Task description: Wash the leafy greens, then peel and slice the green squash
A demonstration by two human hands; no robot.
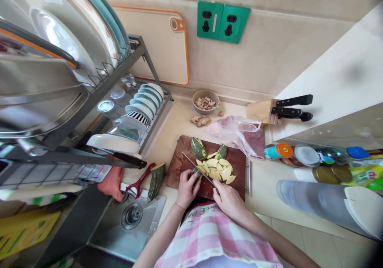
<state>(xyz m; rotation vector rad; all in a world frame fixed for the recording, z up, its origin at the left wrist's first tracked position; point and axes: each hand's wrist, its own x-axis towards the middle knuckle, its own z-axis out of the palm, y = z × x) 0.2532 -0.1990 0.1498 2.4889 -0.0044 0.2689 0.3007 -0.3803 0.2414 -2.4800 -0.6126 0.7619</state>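
On the brown cutting board (175, 168), my right hand (226, 194) is closed round the handle of a knife (196, 166), whose blade points up and left. My left hand (188, 188) has its fingers bent on a piece of green squash (196, 171) beside the blade. Pale squash slices (220, 169) lie in a pile right of the blade. Two green-skinned squash chunks, one (198, 148) at the board's back and another (221, 151) to its right, rest behind the pile. A longer squash piece (156, 180) lies left of the board near the sink.
A red peeler (139, 183) lies by the sink (115, 224). Behind the board are a bowl of meat (206, 101), ginger (200, 120) and a plastic bag (236, 130). A knife block (263, 111) and jars stand right; a dish rack (158, 128) stands left.
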